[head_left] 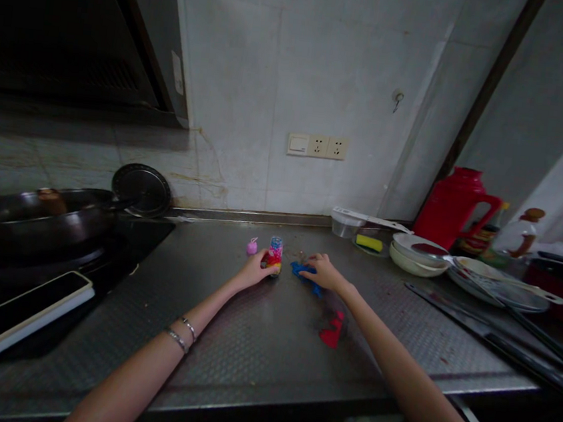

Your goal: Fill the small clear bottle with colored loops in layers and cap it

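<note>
My left hand [251, 272] is closed around the lower part of a small clear jar [276, 245] with bands of blue, pink, red and yellow in it. The jar stands upright on the metal counter [228, 339]. My right hand [322, 272] reaches down over a crumpled blue piece [314, 289], with its fingertips touching it; whether they grip it I cannot tell. A small pink round thing with a loop [252, 246] sits left of the jar. Nearer to me lie red flat pieces [331, 336].
On the left are a hob with a wok [43, 226], a round dark lid [141, 189] and a white-edged box-like thing [18, 324]. To the right stand a plastic tub [344, 226], a yellow sponge [369, 243], bowls [417, 262], tongs [489, 337] and a red flask [445, 208].
</note>
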A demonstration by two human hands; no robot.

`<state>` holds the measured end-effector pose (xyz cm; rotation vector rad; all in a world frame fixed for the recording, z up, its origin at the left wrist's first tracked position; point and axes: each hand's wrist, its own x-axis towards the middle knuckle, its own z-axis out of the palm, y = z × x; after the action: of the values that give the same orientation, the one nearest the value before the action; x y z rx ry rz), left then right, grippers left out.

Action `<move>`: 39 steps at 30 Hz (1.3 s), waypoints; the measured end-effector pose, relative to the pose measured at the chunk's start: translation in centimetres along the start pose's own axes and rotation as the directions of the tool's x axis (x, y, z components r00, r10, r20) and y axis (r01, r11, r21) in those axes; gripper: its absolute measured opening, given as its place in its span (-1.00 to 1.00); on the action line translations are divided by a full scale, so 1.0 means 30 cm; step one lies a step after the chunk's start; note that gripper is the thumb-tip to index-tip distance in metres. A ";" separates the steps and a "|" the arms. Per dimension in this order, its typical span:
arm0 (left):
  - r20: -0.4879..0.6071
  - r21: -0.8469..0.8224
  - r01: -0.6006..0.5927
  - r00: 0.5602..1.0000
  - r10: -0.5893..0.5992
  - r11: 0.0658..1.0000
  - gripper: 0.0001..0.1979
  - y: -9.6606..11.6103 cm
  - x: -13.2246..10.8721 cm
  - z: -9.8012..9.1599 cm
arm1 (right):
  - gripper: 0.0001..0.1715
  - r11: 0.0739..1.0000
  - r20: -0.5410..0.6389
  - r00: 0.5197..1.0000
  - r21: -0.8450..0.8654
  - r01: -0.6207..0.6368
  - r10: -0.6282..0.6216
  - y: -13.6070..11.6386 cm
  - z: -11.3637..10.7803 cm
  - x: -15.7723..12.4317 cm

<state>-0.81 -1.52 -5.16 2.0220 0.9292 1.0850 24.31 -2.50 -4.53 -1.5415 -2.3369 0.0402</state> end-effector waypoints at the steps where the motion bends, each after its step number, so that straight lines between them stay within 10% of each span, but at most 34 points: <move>1: 0.001 0.003 0.005 1.000 -0.005 1.000 -0.55 0.000 0.001 0.000 | -0.54 1.000 -0.011 1.000 0.007 0.021 -0.021 -0.002 -0.003 0.001; 16: 0.005 -0.039 -0.002 1.000 0.002 0.999 -0.57 0.003 0.000 0.002 | -0.76 0.987 -0.119 0.992 0.153 0.051 -0.032 -0.006 -0.011 0.013; 26: -0.007 -0.052 0.008 1.000 -0.008 0.999 -0.58 -0.016 0.005 0.006 | -0.76 0.936 -0.329 0.943 0.319 0.149 -0.038 -0.128 -0.191 0.083; 39: -0.023 0.014 -0.002 1.000 0.002 1.000 -0.61 -0.005 0.003 0.003 | -0.81 0.945 0.010 0.950 0.108 0.310 -0.312 -0.325 -0.338 0.278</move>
<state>-0.72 -1.38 -5.29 2.0261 0.9488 1.1077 15.70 -0.66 9.25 -1.1150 -2.5278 0.1057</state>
